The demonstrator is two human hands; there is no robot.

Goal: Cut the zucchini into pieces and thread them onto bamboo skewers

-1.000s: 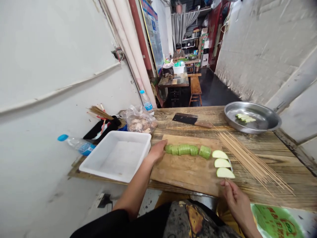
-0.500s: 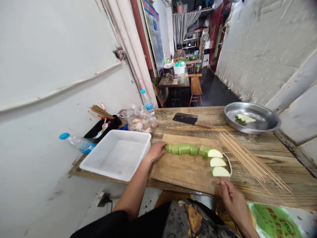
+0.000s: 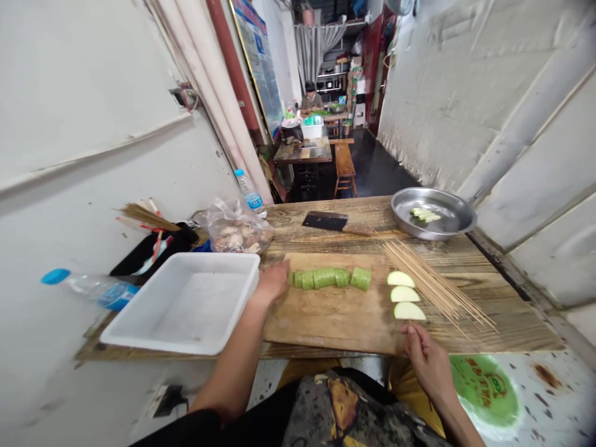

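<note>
A thin skewer is pinched in my right hand (image 3: 426,357), with three pale half-round zucchini slices (image 3: 403,294) threaded in a row above the fingers. They hang by the right edge of the wooden cutting board (image 3: 326,320). My left hand (image 3: 274,280) rests at the board's left edge, its fingers extended beside the cut green zucchini (image 3: 321,278); the fingertips are partly unclear. A short zucchini chunk (image 3: 361,278) lies just right of that row, separated by a small gap.
Loose bamboo skewers (image 3: 437,282) lie right of the board. Behind are a cleaver (image 3: 326,221) and a steel basin (image 3: 435,226) holding zucchini pieces. A white plastic tray (image 3: 186,338), a bag of mushrooms (image 3: 237,230) and water bottles (image 3: 254,200) stand left. Another person (image 3: 311,98) sits far back.
The view has turned right, shifting the scene leftward. The skewered slices now appear farther right of the board and chunk. My left hand stays by the zucchini's left end.
</note>
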